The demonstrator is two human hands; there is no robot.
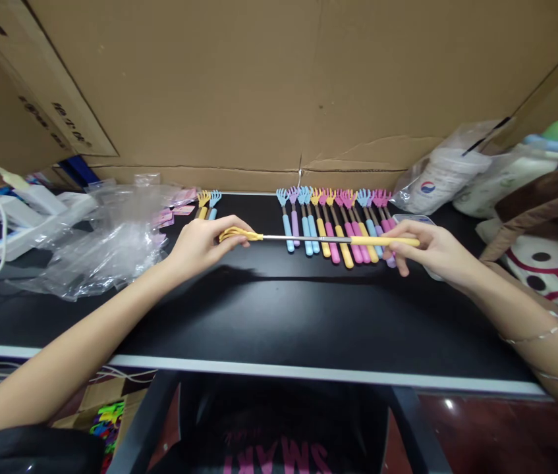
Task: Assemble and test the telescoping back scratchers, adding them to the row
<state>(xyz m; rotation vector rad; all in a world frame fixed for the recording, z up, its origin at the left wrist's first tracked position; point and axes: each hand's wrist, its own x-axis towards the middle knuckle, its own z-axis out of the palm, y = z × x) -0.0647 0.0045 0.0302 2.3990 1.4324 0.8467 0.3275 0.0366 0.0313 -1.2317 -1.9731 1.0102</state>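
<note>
2 hands [202, 243], 1 held yellow back scratcher [333, 239], 1 plastic cup [444, 181]

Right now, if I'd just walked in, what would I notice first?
Probably the long yellow back scratcher, held crosswise with the left hand at its claw and the right hand at its handle. Behind it, a colourful scratcher row lies on the black table. Clear bags lie at left.

Left forearm [115, 316] bare, stretched forward and inward; left hand [202, 242] pinched closed, pointing toward person's right. Right forearm [501, 296] bare too, angled in opposite; right hand [429, 247] pinching, lower fingers [402, 266] loosely curled. Hands well apart, near level.
</note>
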